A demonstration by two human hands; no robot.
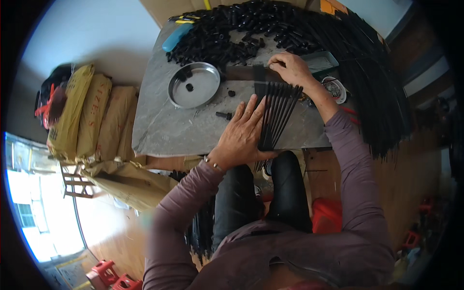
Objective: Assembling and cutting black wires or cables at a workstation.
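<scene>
A fan of thin black rods (pixel 281 112) lies at the table's near edge, its far ends spread to the right. My left hand (pixel 241 131) rests flat along the fan's left side, fingers stretched and thumb out at its near end. Beyond the fan, my right hand (pixel 291 68) is bent with thumb and fingertips together; whatever may be between them is too small to make out. A dark flat strip (pixel 260 79) lies just left of those fingertips. To the left are a round metal dish (pixel 197 100) holding a few black pieces and a loose black fitting (pixel 224 115).
Black tubular pieces (pixel 251 21) heap along the table's back. Long black rods (pixel 382 96) hang over its right side, near a green tray (pixel 323 61) and a white tub (pixel 340 94). Yellow-brown sacks (pixel 99 113) stand at left; red stools (pixel 104 273) are on the floor.
</scene>
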